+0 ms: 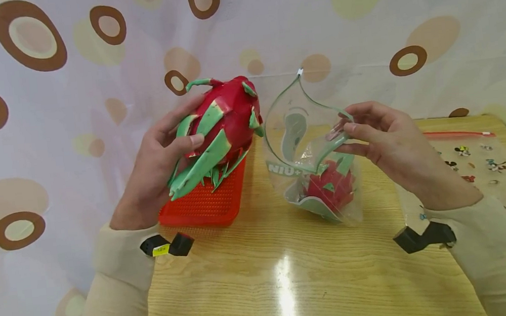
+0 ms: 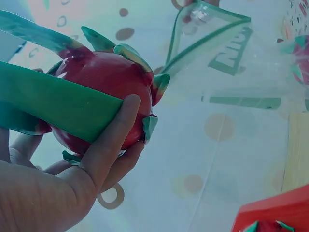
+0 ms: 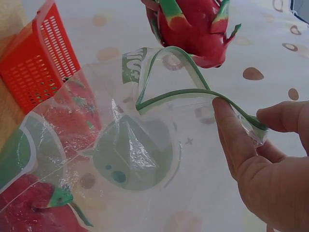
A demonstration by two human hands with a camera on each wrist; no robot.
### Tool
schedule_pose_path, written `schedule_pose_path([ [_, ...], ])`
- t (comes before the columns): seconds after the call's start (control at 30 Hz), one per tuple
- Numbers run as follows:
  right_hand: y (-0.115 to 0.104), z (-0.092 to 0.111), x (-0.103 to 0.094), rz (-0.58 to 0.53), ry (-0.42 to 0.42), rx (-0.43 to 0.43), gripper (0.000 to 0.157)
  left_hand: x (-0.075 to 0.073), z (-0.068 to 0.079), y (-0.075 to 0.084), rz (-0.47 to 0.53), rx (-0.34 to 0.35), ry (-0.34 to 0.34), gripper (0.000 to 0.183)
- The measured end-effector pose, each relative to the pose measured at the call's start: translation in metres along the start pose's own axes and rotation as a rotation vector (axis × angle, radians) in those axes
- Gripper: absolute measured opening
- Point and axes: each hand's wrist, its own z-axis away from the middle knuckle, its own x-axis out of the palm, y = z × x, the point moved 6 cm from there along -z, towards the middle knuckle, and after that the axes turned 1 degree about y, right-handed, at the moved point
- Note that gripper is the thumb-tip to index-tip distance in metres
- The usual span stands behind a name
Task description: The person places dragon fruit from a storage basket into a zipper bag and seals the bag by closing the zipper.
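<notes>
In the head view my left hand (image 1: 146, 168) grips a red dragon fruit (image 1: 230, 109) with green scales, held up above the red basket and left of a clear zip bag (image 1: 285, 134). Thumb and fingers wrap its side, seen also in the left wrist view. My right hand (image 1: 389, 145) pinches the right corner of the bag's green-edged mouth, which gapes. Inside the bag, at its bottom, lies another dragon fruit (image 1: 331, 186). The right wrist view shows the bag's green rim (image 3: 174, 94) between thumb and fingers. The held fruit is apart from the bag.
A red plastic basket (image 1: 234, 200) stands on the wooden table (image 1: 255, 280) at the left; the left wrist view shows a bit of dragon fruit (image 2: 268, 226) in it. Flat at the right lies a clear bag with a red zip (image 1: 461, 134) and cartoon prints. A patterned curtain (image 1: 241, 37) hangs behind.
</notes>
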Motion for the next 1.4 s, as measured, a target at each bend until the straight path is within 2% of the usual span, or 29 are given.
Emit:
schedule_pose_path([
  [0.27,0.001,0.001,-0.001,-0.002,0.007,-0.002,0.023,0.022,-0.007,0.012,0.06,0.067,-0.029,0.051],
  [0.4,0.001,0.002,0.0,-0.007,0.004,0.003,0.023,0.036,-0.011,0.011,0.084,0.065,-0.077,0.051],
  [0.67,0.002,0.003,0.002,0.042,0.01,0.003,0.025,0.061,-0.021,-0.004,-0.034,-0.037,-0.179,0.052],
  [0.87,0.004,0.004,0.002,0.051,0.033,0.028,0.028,0.074,-0.015,-0.005,-0.167,-0.099,-0.232,0.051],
  [0.97,0.004,0.004,0.002,0.067,0.037,0.037,0.03,0.08,-0.011,0.001,-0.191,-0.066,-0.25,0.052],
  [1.1,0.005,0.005,0.002,0.083,0.037,0.04,0.029,0.089,-0.009,0.005,-0.168,-0.022,-0.3,0.053],
  [1.17,0.004,0.005,0.001,0.093,0.044,0.034,0.028,0.091,-0.01,0.004,-0.184,-0.031,-0.311,0.053],
  [1.4,0.0,0.006,-0.001,0.003,0.012,-0.033,0.022,0.081,-0.011,-0.008,-0.339,-0.173,-0.256,0.05],
])
